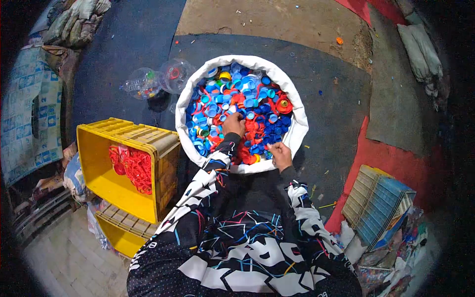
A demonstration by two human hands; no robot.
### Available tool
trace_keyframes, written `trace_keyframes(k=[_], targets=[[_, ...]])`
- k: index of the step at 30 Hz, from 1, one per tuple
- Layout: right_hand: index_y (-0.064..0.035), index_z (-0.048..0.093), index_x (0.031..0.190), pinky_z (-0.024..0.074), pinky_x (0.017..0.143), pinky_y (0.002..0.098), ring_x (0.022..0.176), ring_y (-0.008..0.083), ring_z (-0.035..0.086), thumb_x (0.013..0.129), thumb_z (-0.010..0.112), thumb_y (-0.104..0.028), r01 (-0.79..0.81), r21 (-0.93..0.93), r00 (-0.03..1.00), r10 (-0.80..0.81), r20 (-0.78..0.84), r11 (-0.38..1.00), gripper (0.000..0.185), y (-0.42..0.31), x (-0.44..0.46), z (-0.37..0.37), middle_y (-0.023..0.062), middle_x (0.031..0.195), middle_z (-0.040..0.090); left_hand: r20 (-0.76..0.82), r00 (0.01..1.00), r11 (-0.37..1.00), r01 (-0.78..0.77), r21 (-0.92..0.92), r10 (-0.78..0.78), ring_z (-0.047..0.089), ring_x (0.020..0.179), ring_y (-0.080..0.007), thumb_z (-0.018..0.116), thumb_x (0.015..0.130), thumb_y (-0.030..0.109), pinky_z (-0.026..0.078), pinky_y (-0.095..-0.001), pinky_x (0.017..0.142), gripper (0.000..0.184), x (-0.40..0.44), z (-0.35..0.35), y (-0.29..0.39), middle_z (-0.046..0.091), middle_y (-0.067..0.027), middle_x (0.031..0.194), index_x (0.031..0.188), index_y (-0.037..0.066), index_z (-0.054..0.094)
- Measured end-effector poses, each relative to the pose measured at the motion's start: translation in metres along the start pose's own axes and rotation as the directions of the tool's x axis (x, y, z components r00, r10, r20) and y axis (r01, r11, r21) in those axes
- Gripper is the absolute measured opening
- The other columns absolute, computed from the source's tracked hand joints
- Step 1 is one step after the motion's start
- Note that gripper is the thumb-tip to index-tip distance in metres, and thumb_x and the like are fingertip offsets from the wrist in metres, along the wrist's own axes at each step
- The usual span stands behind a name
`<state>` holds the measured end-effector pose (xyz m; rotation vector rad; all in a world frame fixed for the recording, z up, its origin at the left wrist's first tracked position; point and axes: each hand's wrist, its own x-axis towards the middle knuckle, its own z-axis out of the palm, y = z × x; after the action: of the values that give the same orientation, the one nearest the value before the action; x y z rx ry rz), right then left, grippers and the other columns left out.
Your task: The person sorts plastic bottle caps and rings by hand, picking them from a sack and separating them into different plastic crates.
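Observation:
A round white sack (300,111) with a rolled rim is full of plastic bottle caps (217,94), mostly blue and red, with some yellow, green and white ones. My left hand (234,124) reaches into the caps near the middle, its fingers curled down among red ones; what they hold, if anything, is hidden. Over the lower right part of the sack, my right hand (280,154) is closed, thumb and fingertips together beside dark blue caps. Anything between those fingertips is too small to make out.
A yellow crate (94,163) holding red pieces (132,166) lies left, above another yellow crate (121,237). Clear plastic containers (143,83) sit beyond the sack's left side. A blue and beige crate (378,205) stands right. Filled sacks (420,54) lie far right.

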<state>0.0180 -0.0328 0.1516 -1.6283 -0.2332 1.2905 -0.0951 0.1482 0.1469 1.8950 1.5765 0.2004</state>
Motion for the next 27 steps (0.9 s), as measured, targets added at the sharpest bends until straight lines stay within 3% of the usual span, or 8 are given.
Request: trace_keyframes(k=[3, 5, 7, 8, 11, 13, 21, 27], targets=[[-0.0069, 0.053, 0.074, 0.0325, 0.04, 0.0193, 0.045, 0.0028, 0.043, 0.08, 0.066, -0.022, 0.086, -0.115, 0.996, -0.087, -0.001, 0.99, 0.021, 0.018, 0.013, -0.001, -0.0028, 0.056, 0.049, -0.002, 1.0, 0.998, -0.016, 0.055, 0.016, 0.059, 0.078, -0.0319, 0.067, 0.071, 0.021, 0.047, -0.0403, 0.07, 0.017, -0.001, -0.008, 0.0, 0.063, -0.0139, 0.081, 0.082, 0.009, 0.065], [-0.0059, 0.054, 0.075, 0.0336, 0.044, 0.0177, 0.05, 0.0019, 0.044, 0.081, 0.066, -0.021, 0.222, -0.226, 0.974, -0.225, 0.012, 0.948, 0.02, 0.04, 0.032, 0.004, -0.0035, 0.058, 0.049, -0.133, 0.983, 0.99, -0.136, -0.047, 0.128, 0.059, 0.067, -0.0276, 0.067, 0.072, 0.02, 0.046, -0.0376, 0.063, 0.017, -0.003, 0.002, -0.025, 0.061, -0.0126, 0.072, 0.075, 0.004, 0.063], [-0.004, 0.057, 0.072, 0.0368, 0.05, 0.0232, 0.056, 0.0061, 0.045, 0.079, 0.067, -0.021, 0.137, -0.176, 0.99, -0.133, 0.035, 0.975, 0.021, 0.019, 0.037, 0.016, -0.0047, 0.059, 0.049, -0.19, 0.973, 0.977, -0.158, -0.146, 0.129, 0.058, 0.062, -0.0239, 0.068, 0.073, 0.02, 0.046, -0.0359, 0.058, 0.02, -0.008, 0.006, -0.046, 0.06, -0.0108, 0.067, 0.072, 0.001, 0.062], [-0.0044, 0.057, 0.072, 0.0366, 0.05, 0.0231, 0.055, 0.006, 0.044, 0.079, 0.067, -0.021, 0.143, -0.134, 0.989, -0.136, 0.056, 0.981, 0.02, 0.01, 0.04, 0.025, -0.0048, 0.059, 0.049, -0.081, 0.997, 0.921, -0.035, -0.387, 0.004, 0.053, 0.056, -0.017, 0.065, 0.077, 0.021, 0.044, -0.032, 0.05, 0.02, -0.017, -0.001, -0.049, 0.059, -0.0057, 0.069, 0.078, 0.002, 0.061], [-0.0094, 0.056, 0.074, 0.0391, 0.049, 0.0247, 0.055, 0.007, 0.045, 0.082, 0.061, -0.025, -0.134, 0.08, 0.973, 0.116, 0.2, 0.988, 0.018, -0.034, 0.041, 0.045, -0.0026, 0.063, 0.048, 0.485, 0.833, 0.143, 0.532, -0.834, -0.267, 0.051, 0.056, -0.0137, 0.062, 0.08, 0.021, 0.039, -0.0286, 0.043, 0.015, -0.047, -0.048, -0.044, 0.06, -0.0038, 0.074, 0.089, 0.009, 0.058], [-0.0092, 0.056, 0.082, 0.0424, 0.051, 0.0282, 0.06, 0.0105, 0.05, 0.083, 0.057, -0.028, -0.259, 0.257, 0.937, 0.177, 0.3, 0.931, 0.019, -0.063, 0.036, 0.062, 0.0003, 0.071, 0.053, 0.559, 0.813, -0.29, 0.502, -0.815, -0.163, 0.05, 0.055, -0.0128, 0.056, 0.083, 0.021, 0.035, -0.0242, 0.04, 0.015, -0.066, -0.074, -0.05, 0.061, -0.0039, 0.08, 0.095, 0.012, 0.054], [0.0023, 0.051, 0.111, 0.0511, 0.074, 0.0388, 0.085, 0.0262, 0.059, 0.078, 0.053, -0.018, -0.381, 0.239, 0.67, 0.089, 0.737, 0.893, 0.038, -0.108, 0.003, 0.138, 0.0152, 0.102, 0.056, 0.192, 0.979, -0.41, 0.148, -0.9, -0.069, 0.046, 0.063, -0.0182, 0.047, 0.064, 0.019, 0.036, -0.029, 0.046, 0.017, -0.145, -0.185, -0.056, 0.052, -0.0063, 0.076, 0.077, 0.009, 0.045], [0.003, 0.044, 0.122, 0.0501, 0.08, 0.0408, 0.097, 0.0271, 0.056, 0.078, 0.049, -0.023, -0.489, 0.101, 0.399, 0.119, 0.909, 0.867, 0.051, -0.102, -0.08, 0.227, 0.018, 0.112, 0.053, -0.033, 0.999, -0.71, -0.035, -0.703, -0.017, 0.045, 0.062, -0.0173, 0.055, 0.079, 0.031, 0.036, -0.0245, 0.044, 0.029, -0.207, -0.221, -0.095, 0.047, -0.004, 0.07, 0.095, 0.007, 0.052]])
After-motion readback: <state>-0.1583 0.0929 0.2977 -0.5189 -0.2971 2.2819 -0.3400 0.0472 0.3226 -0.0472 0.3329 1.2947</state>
